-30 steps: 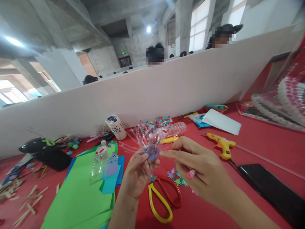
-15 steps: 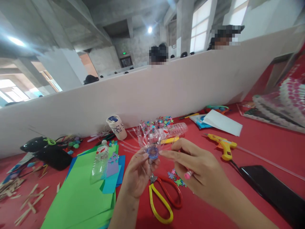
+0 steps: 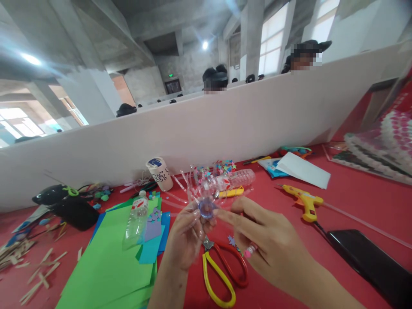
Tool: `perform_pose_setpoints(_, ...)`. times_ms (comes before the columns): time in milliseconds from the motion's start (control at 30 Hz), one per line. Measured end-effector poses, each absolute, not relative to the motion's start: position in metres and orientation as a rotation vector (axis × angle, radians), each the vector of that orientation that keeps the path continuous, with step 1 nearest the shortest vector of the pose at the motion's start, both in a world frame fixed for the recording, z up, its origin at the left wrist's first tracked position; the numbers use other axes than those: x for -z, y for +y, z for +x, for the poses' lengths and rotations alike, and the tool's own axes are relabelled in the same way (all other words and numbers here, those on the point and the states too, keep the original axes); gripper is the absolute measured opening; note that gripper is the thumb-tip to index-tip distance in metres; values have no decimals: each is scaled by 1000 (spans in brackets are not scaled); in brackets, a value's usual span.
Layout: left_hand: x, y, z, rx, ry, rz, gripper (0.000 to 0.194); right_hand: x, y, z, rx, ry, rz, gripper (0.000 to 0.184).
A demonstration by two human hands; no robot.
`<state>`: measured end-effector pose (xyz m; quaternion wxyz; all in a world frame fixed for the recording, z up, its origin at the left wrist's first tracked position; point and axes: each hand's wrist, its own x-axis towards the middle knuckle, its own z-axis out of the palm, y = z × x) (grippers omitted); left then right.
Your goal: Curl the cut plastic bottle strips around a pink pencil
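Observation:
My left hand [image 3: 184, 235] is closed around the neck of a clear plastic bottle top cut into strips, its strips fanned outward. A purple-blue bottle cap [image 3: 206, 207] faces me at its middle. My right hand [image 3: 270, 236] reaches in from the right, index fingertip at the cap's edge. Tucked under its curled fingers is a slim thing with a pink end [image 3: 249, 249]; the rest of it is hidden. Below my hands lie scissors [image 3: 221, 274] with one yellow and one red handle. Behind them are a bottle lying on its side [image 3: 238, 179] and a yellow cutter [image 3: 231, 192].
Green paper sheets [image 3: 106, 257] and a small bottle [image 3: 137, 219] lie left. A white cup [image 3: 160, 174] stands near the white partition [image 3: 154, 137]. At right are a yellow glue gun [image 3: 304, 201] and a black phone [image 3: 370, 257]. Wooden sticks [image 3: 43, 274] lie far left.
The cap has tilted to face me more, and my right hand has dropped slightly. The whole view has shifted a little. Both hands keep their hold.

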<state>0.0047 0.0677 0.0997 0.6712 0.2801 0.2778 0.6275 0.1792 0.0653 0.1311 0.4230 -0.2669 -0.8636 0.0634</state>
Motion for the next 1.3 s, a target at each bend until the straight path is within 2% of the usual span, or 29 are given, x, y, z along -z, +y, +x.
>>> perform_pose_setpoints(233,-98,67,3,-1382,577,725,28,-137,61,177,-206,-2160,-692,30)
perform_pose_setpoints(600,-95,68,2,-1410,648,801,30,-129,62,174,-161,-2167,-722,34)
perform_pose_setpoints(800,-94,71,2,-1444,640,751,21,-133,59,181,-372,-2065,-667,41)
perform_pose_setpoints(933,-91,72,3,-1416,684,790,28,-134,60,183,-406,-2037,-839,36)
perform_pose_setpoints(1033,-88,73,3,-1431,711,796,25,-137,62,180,-493,-2004,-930,29)
perform_pose_setpoints(1167,-85,75,3,-1424,688,800,24,-143,61,178,-596,-1983,-961,25)
perform_pose_setpoints(1300,-86,75,4,-1421,676,774,28,-145,56,183,-538,-1947,-922,25)
